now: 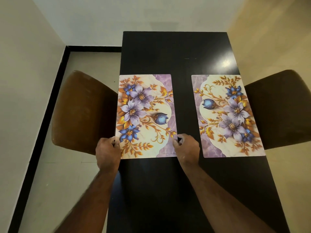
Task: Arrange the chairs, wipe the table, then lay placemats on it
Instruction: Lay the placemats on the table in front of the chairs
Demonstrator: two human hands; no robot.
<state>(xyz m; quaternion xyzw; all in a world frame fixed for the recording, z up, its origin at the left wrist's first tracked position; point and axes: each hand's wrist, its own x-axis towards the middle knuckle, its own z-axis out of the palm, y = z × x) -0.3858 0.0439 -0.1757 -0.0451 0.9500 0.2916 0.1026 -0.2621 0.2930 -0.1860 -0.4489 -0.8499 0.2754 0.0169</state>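
Two floral placemats lie flat on the long black table point(175, 52). The left placemat point(145, 115) reaches the table's left edge; the right placemat point(227, 115) reaches the right edge. My left hand point(107, 153) grips the left placemat's near left corner, fingers curled over its edge. My right hand point(186, 148) holds the same mat's near right corner, thumb on its edge. A brown chair point(82, 111) stands at the table's left side, and another brown chair point(282, 110) at the right side, each beside a placemat.
Pale walls close in on the left and at the far end, with a black skirting strip point(55, 91) along the tiled floor. A light reflection point(225, 63) shines on the table's far right part.
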